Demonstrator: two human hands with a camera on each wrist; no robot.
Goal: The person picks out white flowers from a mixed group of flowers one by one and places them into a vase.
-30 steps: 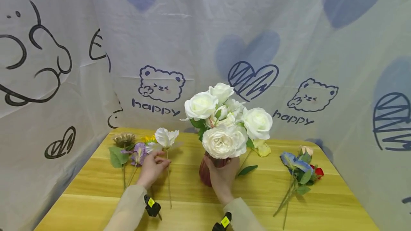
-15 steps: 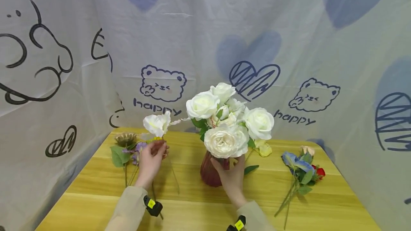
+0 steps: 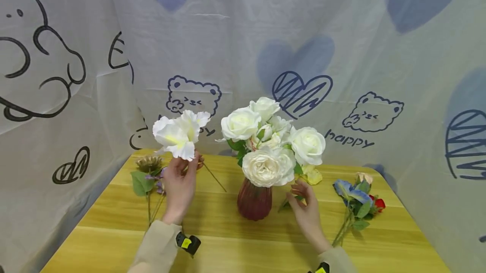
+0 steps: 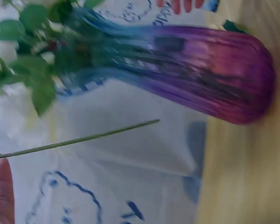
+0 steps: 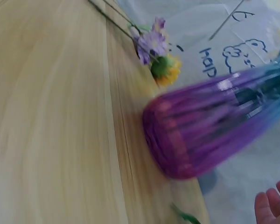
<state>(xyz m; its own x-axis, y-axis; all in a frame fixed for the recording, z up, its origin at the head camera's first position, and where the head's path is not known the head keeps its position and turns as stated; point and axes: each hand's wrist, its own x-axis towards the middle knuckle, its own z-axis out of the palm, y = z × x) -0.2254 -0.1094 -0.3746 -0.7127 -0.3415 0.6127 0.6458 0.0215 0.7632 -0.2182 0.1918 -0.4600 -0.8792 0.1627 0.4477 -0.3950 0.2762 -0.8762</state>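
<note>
In the head view my left hand pinches the stem of a white flower with ruffled petals, raised over the table. Its thin green stem slants toward the vase in the left wrist view, the lower end free. Center table stands a ribbed glass vase, purple shading to blue at the neck in the wrist views. White roses with green leaves fill it. My right hand is just right of the vase, apart from it, its loosely bent fingers holding nothing.
Left on the wooden table lie a brownish flower, purple flowers and a yellow one. A yellow flower lies behind my right hand. Blue and red flowers lie at right. A printed cloth hangs behind.
My left hand has lifted the white flower off the table, tilting its stem toward the vase. My right hand has let go of the vase and moved right.
</note>
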